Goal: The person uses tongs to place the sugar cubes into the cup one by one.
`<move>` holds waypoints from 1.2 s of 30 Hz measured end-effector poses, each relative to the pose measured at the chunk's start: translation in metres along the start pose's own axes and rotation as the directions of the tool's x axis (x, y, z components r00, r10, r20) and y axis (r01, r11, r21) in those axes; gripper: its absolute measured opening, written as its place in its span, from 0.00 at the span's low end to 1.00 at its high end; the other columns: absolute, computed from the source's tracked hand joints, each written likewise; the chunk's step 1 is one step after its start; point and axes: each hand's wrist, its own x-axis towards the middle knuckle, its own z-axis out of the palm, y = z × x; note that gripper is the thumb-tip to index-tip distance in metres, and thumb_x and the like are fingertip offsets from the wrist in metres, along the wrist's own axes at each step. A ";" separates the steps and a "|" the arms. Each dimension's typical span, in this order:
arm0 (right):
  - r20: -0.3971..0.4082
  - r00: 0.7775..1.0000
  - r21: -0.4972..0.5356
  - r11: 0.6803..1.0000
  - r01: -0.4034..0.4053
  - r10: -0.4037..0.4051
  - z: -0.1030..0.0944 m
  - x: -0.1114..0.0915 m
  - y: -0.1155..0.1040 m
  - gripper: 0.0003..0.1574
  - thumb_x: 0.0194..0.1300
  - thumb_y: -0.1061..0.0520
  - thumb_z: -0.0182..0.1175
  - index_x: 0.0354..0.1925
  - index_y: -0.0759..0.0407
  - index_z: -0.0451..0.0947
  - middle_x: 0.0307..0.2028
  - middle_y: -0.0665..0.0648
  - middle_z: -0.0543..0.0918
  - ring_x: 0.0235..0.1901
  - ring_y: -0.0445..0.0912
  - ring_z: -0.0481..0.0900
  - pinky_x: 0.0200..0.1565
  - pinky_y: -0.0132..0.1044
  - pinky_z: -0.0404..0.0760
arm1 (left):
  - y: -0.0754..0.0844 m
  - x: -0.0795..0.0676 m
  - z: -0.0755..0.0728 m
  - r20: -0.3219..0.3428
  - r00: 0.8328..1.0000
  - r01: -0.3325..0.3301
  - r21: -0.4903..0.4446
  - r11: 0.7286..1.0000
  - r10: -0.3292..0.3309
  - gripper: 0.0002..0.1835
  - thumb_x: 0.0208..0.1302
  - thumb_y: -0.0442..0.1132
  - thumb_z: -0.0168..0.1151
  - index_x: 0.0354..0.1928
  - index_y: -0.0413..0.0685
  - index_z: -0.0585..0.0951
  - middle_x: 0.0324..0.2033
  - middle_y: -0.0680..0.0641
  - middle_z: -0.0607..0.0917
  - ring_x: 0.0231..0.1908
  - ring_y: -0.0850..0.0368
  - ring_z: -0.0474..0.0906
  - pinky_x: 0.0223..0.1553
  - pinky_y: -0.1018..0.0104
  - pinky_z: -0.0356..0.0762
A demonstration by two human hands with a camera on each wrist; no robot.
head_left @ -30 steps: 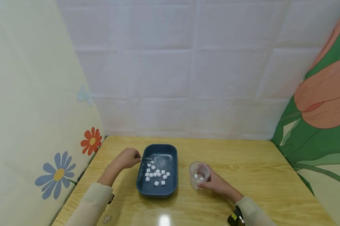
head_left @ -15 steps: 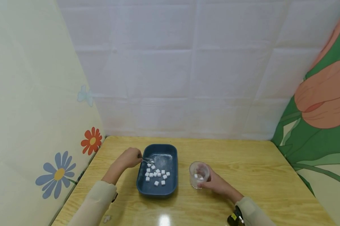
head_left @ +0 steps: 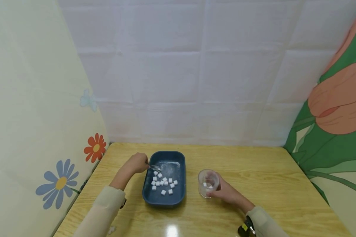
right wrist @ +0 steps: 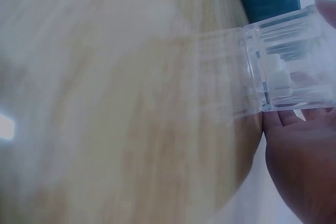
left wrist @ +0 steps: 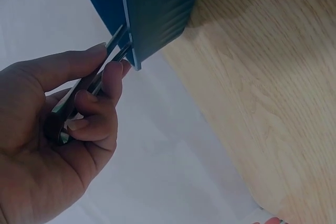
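Note:
My left hand [head_left: 138,162] pinches small metal tongs [left wrist: 79,92] over the left side of a dark blue tray [head_left: 172,165]. The bent end of the tongs sits by the palm, and their tips reach down inside beside a white cube. Several white cubes [head_left: 166,183] resembling sugar cubes lie loose in the tray's left and near part. To the right of the tray stands a clear glass [head_left: 202,187], upright on the table, with a few white cubes [right wrist: 279,80] at its bottom. My right hand [head_left: 227,193] grips this glass from its right side. In the left wrist view the tray wall hides the tong tips.
Both tray and glass stand on a wood-grain table [head_left: 243,168], with a gap between them. Behind it hangs a pale sheet [head_left: 180,121]. Flower-printed cloths border the left and right sides. White powder [head_left: 172,163] marks the far half of the tray floor.
My left hand has shifted slightly forward and to the right, its wrist turning. The tongs' arms look closer together than a second ago. The right hand and the glass have stayed put.

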 end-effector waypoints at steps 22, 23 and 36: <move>-0.014 1.000 -0.011 1.000 0.002 -0.002 0.002 -0.001 -0.004 0.56 0.50 0.54 0.71 0.69 0.49 0.49 0.61 0.60 0.67 0.59 0.54 0.67 0.55 0.40 0.67 | -0.005 0.007 0.005 0.018 0.999 0.048 0.010 0.999 -0.048 0.08 0.58 0.39 0.64 0.25 0.44 0.83 0.20 0.51 0.80 0.20 0.58 0.71 0.26 0.63 0.69; -0.015 1.000 -0.011 1.000 0.003 -0.003 0.002 -0.001 -0.004 0.56 0.50 0.54 0.71 0.69 0.49 0.49 0.61 0.60 0.67 0.59 0.54 0.68 0.55 0.40 0.67 | -0.005 0.007 0.005 0.016 0.999 0.048 0.013 0.999 -0.048 0.07 0.58 0.39 0.64 0.26 0.43 0.84 0.21 0.50 0.81 0.21 0.58 0.72 0.26 0.63 0.70; -0.016 1.000 0.003 1.000 0.000 0.001 0.002 0.000 -0.003 0.56 0.50 0.54 0.71 0.69 0.50 0.48 0.61 0.60 0.66 0.59 0.54 0.67 0.54 0.40 0.68 | -0.002 0.006 0.008 -0.006 1.000 0.027 0.022 0.999 -0.027 0.12 0.57 0.39 0.64 0.17 0.46 0.80 0.14 0.54 0.72 0.16 0.60 0.64 0.22 0.66 0.64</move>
